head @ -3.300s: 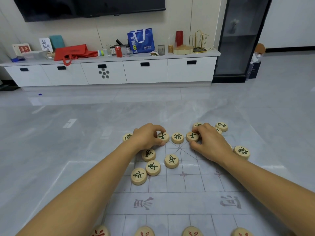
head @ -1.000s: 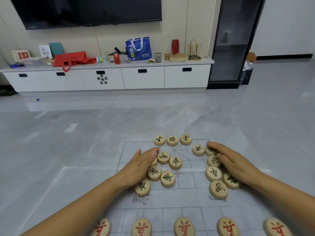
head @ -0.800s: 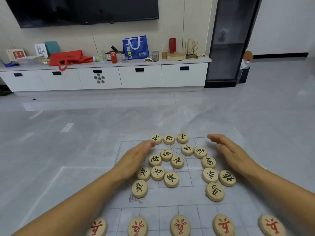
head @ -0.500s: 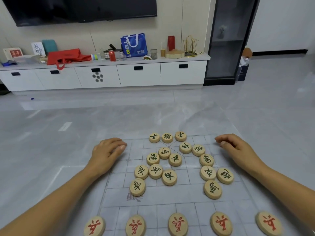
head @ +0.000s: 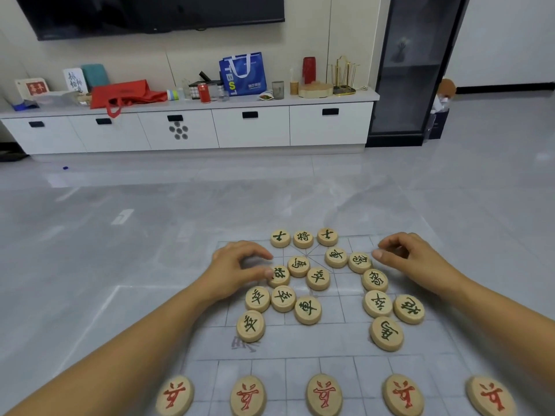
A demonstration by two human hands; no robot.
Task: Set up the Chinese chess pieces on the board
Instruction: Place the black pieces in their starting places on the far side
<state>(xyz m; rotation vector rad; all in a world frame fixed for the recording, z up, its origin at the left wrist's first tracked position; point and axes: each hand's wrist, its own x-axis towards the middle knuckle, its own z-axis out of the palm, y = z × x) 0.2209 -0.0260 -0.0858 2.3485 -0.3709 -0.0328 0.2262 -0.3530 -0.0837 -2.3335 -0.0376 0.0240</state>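
Bright, even indoor light; soft glare streaks across the glossy floor (head: 150, 211). Wide-angle bending curves the cabinet (head: 192, 130), and the nearest red pieces (head: 324, 394) look slightly blurred

Place: we read a home living room.
Evidence: wall television (head: 156, 10), low white drawer cabinet (head: 252, 127) — tiled floor (head: 150, 235).

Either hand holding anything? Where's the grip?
Nothing clearly held: the left hand only touches a black piece at its left rim with the thumb; the right hand is empty, beside another piece.
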